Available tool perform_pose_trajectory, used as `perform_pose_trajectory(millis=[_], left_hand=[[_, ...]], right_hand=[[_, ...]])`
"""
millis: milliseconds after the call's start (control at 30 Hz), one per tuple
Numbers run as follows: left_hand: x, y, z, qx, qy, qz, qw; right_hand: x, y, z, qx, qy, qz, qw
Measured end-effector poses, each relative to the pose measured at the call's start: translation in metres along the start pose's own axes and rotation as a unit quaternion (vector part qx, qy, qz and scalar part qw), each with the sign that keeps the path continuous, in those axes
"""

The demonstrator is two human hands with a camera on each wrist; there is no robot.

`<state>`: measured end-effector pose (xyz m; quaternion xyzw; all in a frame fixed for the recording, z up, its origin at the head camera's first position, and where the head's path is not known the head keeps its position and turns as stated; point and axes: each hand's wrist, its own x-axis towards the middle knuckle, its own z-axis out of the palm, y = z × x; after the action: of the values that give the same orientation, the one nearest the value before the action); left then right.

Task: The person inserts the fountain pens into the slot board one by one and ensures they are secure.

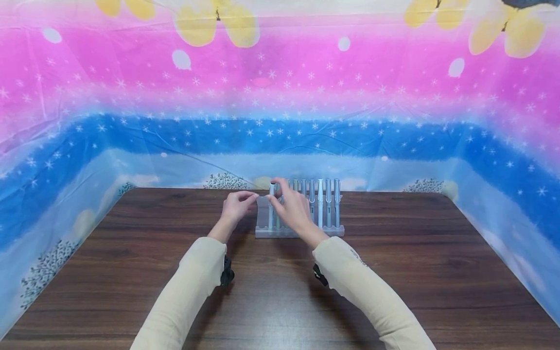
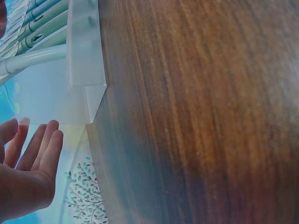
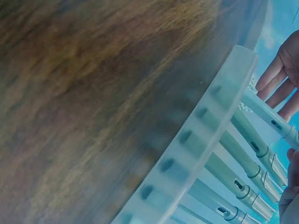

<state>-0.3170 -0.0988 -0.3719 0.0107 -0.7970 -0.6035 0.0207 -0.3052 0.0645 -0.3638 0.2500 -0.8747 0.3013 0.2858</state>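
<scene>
A clear plastic pen rack stands towards the back of the table, with a row of capped pens leaning upright in it. My right hand pinches the upper end of the leftmost pen, a pale one, between thumb and fingers. That pen's lower end sits in the rack's front ledge. At the rack's upper left edge, the thumb and forefinger of my left hand pinch the plastic; its other fingers extend loosely in the left wrist view. Part of the row is hidden behind my right hand.
Several grey and greenish pens fill the slots to the right, their clips facing forward. A bare strip of the rack's back panel lies left of the held pen. Behind the brown wooden table hangs a patterned cloth.
</scene>
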Motion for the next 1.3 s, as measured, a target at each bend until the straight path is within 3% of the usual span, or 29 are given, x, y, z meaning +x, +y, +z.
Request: perform_pose_trajectory(millis=[400,767,1300], left_hand=[[0.000,-0.001,0.002,-0.006,-0.004,0.001,1.0000],[-0.002,0.000,0.001,-0.004,-0.004,0.003,1.0000],[-0.001,0.000,0.000,0.000,-0.006,0.010,0.9999]], right_hand=[[0.002,0.005,-0.001,-0.001,-0.073,0.010,0.9973],[0.006,0.009,0.000,-0.012,-0.114,0.072,0.9908],[0.015,0.001,0.001,-0.050,-0.159,0.117,0.9791]])
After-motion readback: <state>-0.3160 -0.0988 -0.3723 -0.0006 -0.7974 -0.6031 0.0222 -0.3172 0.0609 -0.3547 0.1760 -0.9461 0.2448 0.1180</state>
